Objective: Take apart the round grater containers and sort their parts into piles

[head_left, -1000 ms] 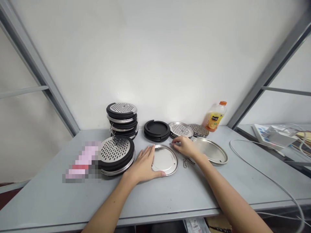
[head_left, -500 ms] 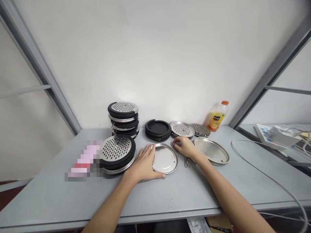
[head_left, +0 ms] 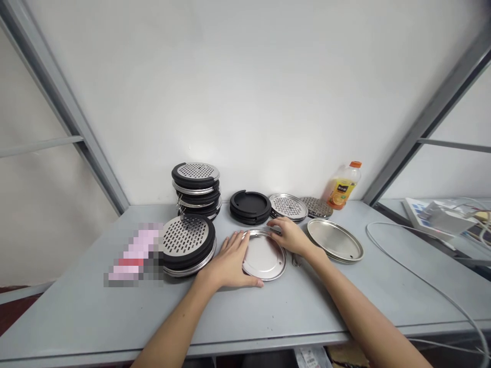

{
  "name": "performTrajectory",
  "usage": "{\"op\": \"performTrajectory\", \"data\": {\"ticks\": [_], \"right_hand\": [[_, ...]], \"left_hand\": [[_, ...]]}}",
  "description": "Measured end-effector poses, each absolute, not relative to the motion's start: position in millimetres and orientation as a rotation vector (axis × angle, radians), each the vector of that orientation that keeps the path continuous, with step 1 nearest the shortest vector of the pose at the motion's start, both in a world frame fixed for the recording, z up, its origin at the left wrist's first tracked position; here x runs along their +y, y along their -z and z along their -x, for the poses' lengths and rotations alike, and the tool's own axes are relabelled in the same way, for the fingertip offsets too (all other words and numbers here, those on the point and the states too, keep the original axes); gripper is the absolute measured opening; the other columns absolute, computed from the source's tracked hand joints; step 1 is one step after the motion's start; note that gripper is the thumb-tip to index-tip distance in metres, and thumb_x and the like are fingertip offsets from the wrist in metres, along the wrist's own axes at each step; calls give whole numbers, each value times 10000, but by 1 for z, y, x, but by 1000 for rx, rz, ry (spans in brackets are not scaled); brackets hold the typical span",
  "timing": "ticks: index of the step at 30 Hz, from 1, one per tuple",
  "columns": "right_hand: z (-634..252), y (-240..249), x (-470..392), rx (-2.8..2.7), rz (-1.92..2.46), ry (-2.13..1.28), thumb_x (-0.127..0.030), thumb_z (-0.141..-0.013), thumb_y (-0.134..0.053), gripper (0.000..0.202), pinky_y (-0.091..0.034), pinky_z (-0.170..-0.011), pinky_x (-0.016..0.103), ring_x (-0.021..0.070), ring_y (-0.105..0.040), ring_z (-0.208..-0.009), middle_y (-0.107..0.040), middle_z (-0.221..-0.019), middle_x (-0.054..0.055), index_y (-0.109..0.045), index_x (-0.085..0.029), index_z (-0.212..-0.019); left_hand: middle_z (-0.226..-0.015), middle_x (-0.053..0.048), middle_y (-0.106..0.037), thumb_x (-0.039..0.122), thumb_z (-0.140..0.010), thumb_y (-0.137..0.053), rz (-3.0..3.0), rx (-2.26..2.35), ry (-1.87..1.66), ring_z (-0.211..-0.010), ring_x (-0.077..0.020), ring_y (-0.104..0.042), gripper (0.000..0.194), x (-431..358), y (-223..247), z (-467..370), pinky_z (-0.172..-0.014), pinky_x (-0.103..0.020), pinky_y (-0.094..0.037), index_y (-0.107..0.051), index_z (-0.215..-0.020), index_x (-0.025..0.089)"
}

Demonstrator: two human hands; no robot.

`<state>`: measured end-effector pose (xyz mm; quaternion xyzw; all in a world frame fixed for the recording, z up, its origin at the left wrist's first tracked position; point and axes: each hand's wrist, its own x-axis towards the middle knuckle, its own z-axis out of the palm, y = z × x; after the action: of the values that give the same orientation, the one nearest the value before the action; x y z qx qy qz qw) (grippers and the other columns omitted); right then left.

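Observation:
A round shiny metal plate [head_left: 264, 258] with a raised rim and small holes lies flat in front of me. My left hand [head_left: 232, 261] rests along its left rim, thumb and fingers spread wide. At the plate's upper right edge, my right hand [head_left: 286, 234] pinches a small metal piece, mostly hidden by the fingers. Just beside that wrist, a small looped metal wire clip [head_left: 295, 259] lies on the table, partly covered by the hand. Right of it sit stacked metal plates [head_left: 335, 239] of a similar kind.
A stack of perforated discs with black rings [head_left: 187, 240] stands left, with a taller stack [head_left: 196, 176] behind. Black rings [head_left: 250, 207], perforated discs [head_left: 288, 206], darker discs [head_left: 316, 206] and an orange juice bottle [head_left: 342, 186] line the wall. A white cable [head_left: 418, 278] crosses the right side.
The metal plate has shifted slightly right and toward me. My right hand has moved a little left, its fingers now over the plate's upper right rim. The left hand stays nearly in place.

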<state>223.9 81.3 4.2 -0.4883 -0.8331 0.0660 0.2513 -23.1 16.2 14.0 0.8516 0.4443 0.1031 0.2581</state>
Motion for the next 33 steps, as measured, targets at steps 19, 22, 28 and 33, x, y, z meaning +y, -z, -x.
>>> {"op": "performTrajectory", "data": {"ticks": [19,22,28,33], "right_hand": [[-238,7,93,-2243,1503,-145,-257,-795,-586,139,-446,-826,317,231,-598,-878,-658,-879,108,-677,-162,-749],[-238,8,94,-2197,1462,-179,-274,-827,-557,147,-451,-805,320,225,-593,-870,-647,-884,103,-640,-165,-772],[-228,-10,83,-1971,1252,-326,-333,-904,-485,155,-445,-690,292,178,-586,-742,-643,-815,40,-547,-198,-859],[-215,-18,73,-1937,1136,-385,-354,-891,-529,165,-457,-646,266,164,-599,-731,-652,-823,36,-579,-197,-876]], "left_hand": [[-1597,-134,-42,716,-656,-625,-2328,1225,-242,-1466,-339,-3,1177,13,-16,23,-1184,-496,-96,-70,-1520,142],[-1597,-138,-39,712,-655,-631,-2318,1244,-224,-1466,-341,-2,1186,13,-18,22,-1185,-491,-95,-60,-1521,137],[-1598,-130,-62,692,-662,-642,-2347,1256,-231,-1467,-336,-24,1170,13,-19,21,-1186,-485,-104,-55,-1522,159],[-1594,-147,-78,671,-664,-658,-2328,1254,-239,-1464,-350,-27,1149,11,-21,21,-1177,-509,-111,-83,-1521,165]]}}
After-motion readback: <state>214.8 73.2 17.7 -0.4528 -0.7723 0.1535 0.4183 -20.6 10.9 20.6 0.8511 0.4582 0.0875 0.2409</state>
